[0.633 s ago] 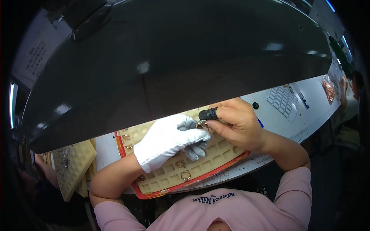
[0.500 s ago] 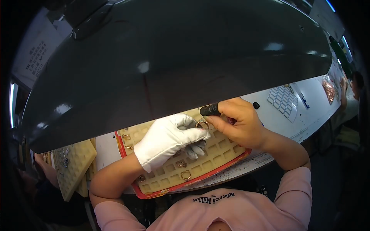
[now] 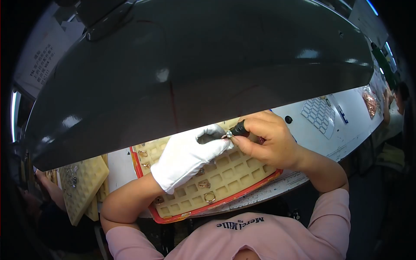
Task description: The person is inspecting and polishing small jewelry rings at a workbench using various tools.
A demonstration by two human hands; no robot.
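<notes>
A small ring (image 3: 228,134) with a bright stone-like head is pinched between my two hands, over the tray. My left hand (image 3: 184,156), in a white glove, has its thumb and fingertips closed at the ring's left side. My right hand (image 3: 271,141) is bare but for a black cover (image 3: 239,128) that seems to sit on its index fingertip. Its thumb and index finger close on the ring from the right. Something dark red shows in the right palm, too hidden to name. Below lies a red-rimmed tray (image 3: 208,213) with a cream insert of square pockets.
Loose rings (image 3: 209,198) sit in some pockets. A large dark lamp hood (image 3: 195,82) hangs low over the hands. Farther right on the white table are a black cap (image 3: 288,119), a patterned sheet (image 3: 318,115), a blue pen (image 3: 342,115) and a bag of copper-coloured pieces (image 3: 369,103). Cream trays (image 3: 82,190) stand left.
The ring has turned from showing its open loop to showing its head. My right index finger has come down onto it, and the left glove's lower fingers have drawn in out of sight.
</notes>
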